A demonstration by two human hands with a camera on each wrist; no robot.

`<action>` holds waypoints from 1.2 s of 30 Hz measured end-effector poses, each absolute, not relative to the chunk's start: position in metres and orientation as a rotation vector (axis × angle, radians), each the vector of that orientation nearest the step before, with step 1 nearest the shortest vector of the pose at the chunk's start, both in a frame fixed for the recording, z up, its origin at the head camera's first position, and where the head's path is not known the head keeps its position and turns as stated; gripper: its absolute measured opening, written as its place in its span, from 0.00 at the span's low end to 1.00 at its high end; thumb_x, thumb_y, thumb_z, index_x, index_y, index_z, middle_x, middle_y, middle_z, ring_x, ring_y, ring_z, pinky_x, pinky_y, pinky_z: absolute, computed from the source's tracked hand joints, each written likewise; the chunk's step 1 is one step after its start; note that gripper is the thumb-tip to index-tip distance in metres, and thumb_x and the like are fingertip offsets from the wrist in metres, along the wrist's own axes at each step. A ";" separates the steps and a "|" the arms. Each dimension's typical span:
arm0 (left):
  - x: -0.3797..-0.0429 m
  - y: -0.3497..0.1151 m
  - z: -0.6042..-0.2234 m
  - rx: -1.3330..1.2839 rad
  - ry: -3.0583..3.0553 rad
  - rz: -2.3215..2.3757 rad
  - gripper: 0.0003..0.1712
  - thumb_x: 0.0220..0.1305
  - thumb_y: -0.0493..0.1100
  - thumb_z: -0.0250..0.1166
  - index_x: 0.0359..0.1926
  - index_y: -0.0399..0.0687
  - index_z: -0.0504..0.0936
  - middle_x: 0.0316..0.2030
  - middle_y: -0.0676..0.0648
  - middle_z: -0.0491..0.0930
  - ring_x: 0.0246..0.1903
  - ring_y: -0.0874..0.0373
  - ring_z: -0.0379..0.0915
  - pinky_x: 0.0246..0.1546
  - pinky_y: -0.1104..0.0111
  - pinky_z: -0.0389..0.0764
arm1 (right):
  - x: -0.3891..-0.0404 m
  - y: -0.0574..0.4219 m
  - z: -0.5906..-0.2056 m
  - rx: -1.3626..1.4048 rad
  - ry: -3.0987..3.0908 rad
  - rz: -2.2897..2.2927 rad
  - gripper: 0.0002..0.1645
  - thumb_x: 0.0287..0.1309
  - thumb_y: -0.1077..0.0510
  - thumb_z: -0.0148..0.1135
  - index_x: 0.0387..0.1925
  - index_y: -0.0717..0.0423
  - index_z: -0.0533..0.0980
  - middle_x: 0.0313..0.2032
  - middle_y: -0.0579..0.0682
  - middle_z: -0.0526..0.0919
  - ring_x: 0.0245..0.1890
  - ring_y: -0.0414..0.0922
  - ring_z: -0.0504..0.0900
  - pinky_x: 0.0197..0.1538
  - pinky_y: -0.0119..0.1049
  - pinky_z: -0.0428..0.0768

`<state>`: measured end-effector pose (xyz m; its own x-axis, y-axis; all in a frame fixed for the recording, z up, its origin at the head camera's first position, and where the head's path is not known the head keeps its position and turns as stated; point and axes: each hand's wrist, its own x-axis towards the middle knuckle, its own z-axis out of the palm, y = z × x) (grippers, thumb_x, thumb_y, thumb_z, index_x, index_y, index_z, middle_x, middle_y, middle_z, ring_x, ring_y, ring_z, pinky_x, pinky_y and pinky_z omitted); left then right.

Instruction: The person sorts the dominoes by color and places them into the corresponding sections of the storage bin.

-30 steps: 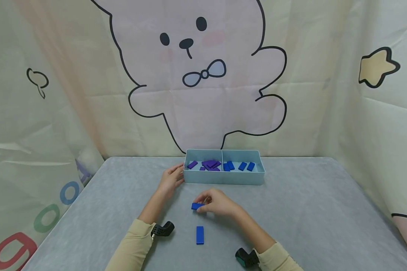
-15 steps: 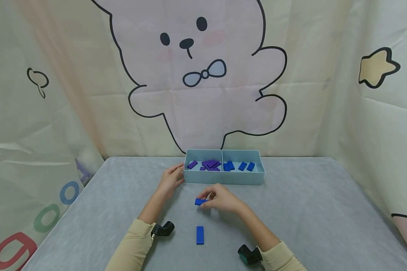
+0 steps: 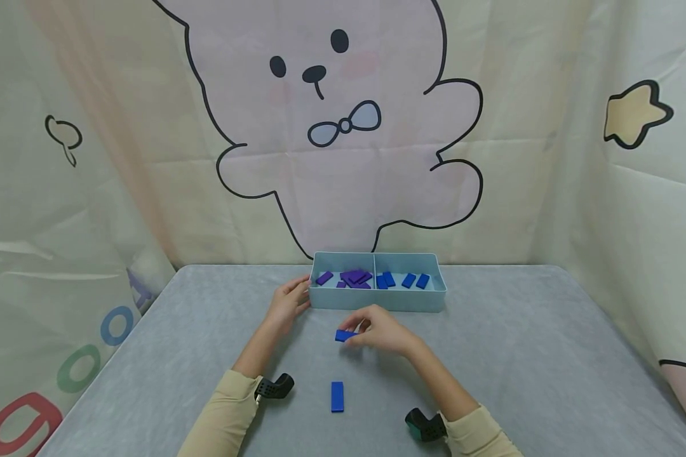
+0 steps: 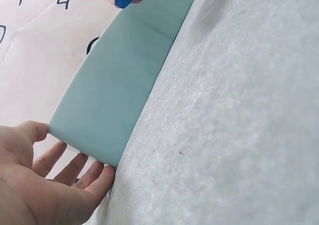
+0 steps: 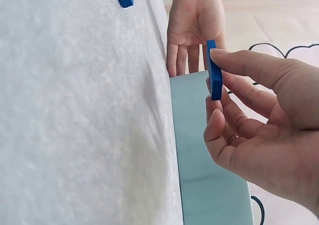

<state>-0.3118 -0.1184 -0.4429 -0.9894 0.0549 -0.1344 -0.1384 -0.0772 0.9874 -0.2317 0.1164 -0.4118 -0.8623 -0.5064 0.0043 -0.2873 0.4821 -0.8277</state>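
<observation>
My right hand (image 3: 381,331) pinches a blue rectangular block (image 5: 214,71) between thumb and fingertips, raised above the table in front of the box. The fingers of my left hand (image 3: 286,304) touch the left end of the light-blue divided box (image 3: 377,301); in the left wrist view the thumb meets its upper corner and the fingertips line the end wall. Several purple blocks (image 3: 356,277) lie in the box's left compartment, and several blue blocks (image 3: 408,280) in the right one. A second blue block (image 3: 337,397) lies flat on the table, nearer me.
The box stands near the far edge of the grey cloth-covered table (image 3: 526,355). Right behind it hangs a curtain (image 3: 509,190) printed with a cartoon bear. A thin divider (image 3: 374,271) splits the box in two.
My right hand has moved away from me and slightly right, toward the box, carrying the pinched blue block. The left hand, the box and the block on the table have stayed put.
</observation>
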 end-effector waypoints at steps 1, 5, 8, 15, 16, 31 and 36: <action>-0.312 -0.118 -0.443 -0.091 2.039 2.211 0.28 0.81 0.43 0.58 0.75 0.35 0.71 0.76 0.34 0.66 0.73 0.36 0.66 0.72 0.47 0.71 | -0.232 0.117 -0.411 -0.676 2.494 -1.321 0.13 0.62 0.63 0.75 0.48 0.60 0.88 0.43 0.50 0.90 0.40 0.42 0.80 0.44 0.31 0.80; -0.312 -0.119 -0.444 -0.086 2.052 2.196 0.28 0.81 0.43 0.58 0.75 0.35 0.71 0.76 0.34 0.67 0.73 0.36 0.67 0.72 0.47 0.72 | -0.232 0.119 -0.409 -0.665 2.502 -1.323 0.14 0.62 0.63 0.75 0.49 0.61 0.88 0.44 0.51 0.90 0.40 0.42 0.80 0.44 0.32 0.81; -0.312 -0.119 -0.444 -0.077 2.067 2.182 0.29 0.81 0.43 0.57 0.75 0.35 0.70 0.76 0.33 0.66 0.73 0.35 0.67 0.72 0.47 0.72 | -0.232 0.120 -0.408 -0.661 2.505 -1.328 0.14 0.61 0.64 0.74 0.49 0.61 0.88 0.43 0.50 0.90 0.39 0.42 0.80 0.43 0.32 0.81; -0.311 -0.119 -0.444 -0.069 2.069 2.181 0.29 0.81 0.43 0.57 0.75 0.35 0.70 0.76 0.33 0.66 0.73 0.35 0.67 0.72 0.46 0.72 | -0.234 0.125 -0.407 -0.666 2.525 -1.343 0.13 0.62 0.64 0.74 0.48 0.62 0.87 0.42 0.51 0.89 0.38 0.42 0.79 0.43 0.33 0.81; -0.311 -0.119 -0.444 -0.067 2.070 2.181 0.28 0.81 0.43 0.57 0.75 0.35 0.70 0.76 0.33 0.66 0.73 0.35 0.67 0.72 0.46 0.72 | -0.234 0.126 -0.406 -0.668 2.529 -1.346 0.13 0.62 0.64 0.74 0.48 0.62 0.87 0.42 0.51 0.89 0.38 0.42 0.79 0.43 0.33 0.81; -0.312 -0.120 -0.445 -0.061 2.060 2.189 0.28 0.81 0.43 0.57 0.75 0.34 0.70 0.76 0.33 0.66 0.73 0.35 0.67 0.72 0.46 0.72 | -0.234 0.144 -0.394 -0.635 2.604 -1.392 0.12 0.63 0.63 0.73 0.48 0.63 0.87 0.39 0.51 0.86 0.40 0.45 0.79 0.43 0.35 0.81; -0.313 -0.120 -0.445 -0.060 2.068 2.179 0.28 0.81 0.43 0.56 0.76 0.35 0.69 0.76 0.32 0.66 0.73 0.35 0.67 0.72 0.46 0.71 | -0.235 0.150 -0.392 -0.618 2.632 -1.400 0.13 0.64 0.63 0.73 0.49 0.64 0.87 0.41 0.53 0.87 0.41 0.46 0.80 0.45 0.36 0.81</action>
<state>-0.3125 -0.1199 -0.4450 -0.9899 0.0718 -0.1226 -0.1262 -0.0478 0.9908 -0.2352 0.1503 -0.3919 -0.9132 -0.3944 0.1026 -0.3056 0.4961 -0.8127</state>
